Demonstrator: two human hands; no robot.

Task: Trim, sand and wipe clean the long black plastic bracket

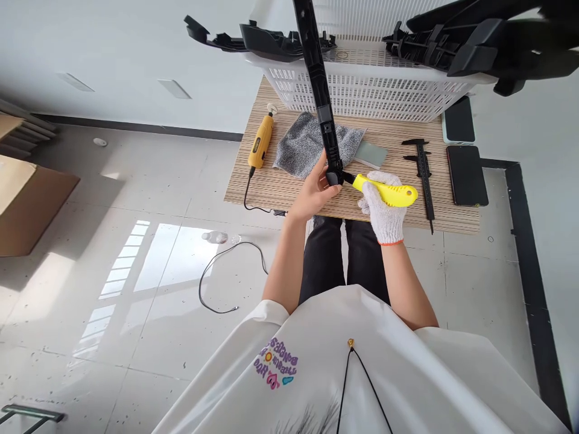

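Observation:
My bare left hand (313, 191) is wrapped round the lower end of a long black plastic part (322, 99), which rises away from me toward the basket. On my right hand (385, 208) is a white knitted glove with an orange cuff. Its fingers are closed on a yellow-handled knife (392, 191), whose dark front end points left and meets the lower end of the black part. Behind my left hand a grey cloth (296, 144) lies on the wooden table (237, 184), with a grey-green pad (371, 154) beside it.
A white basket (362, 90) holding black plastic parts (274, 42) stands at the table's back. A yellow rotary tool (261, 141) lies left; black calipers (424, 175) and two phones (467, 175) lie right. A cable (203, 271) and a bottle (215, 237) are on the floor.

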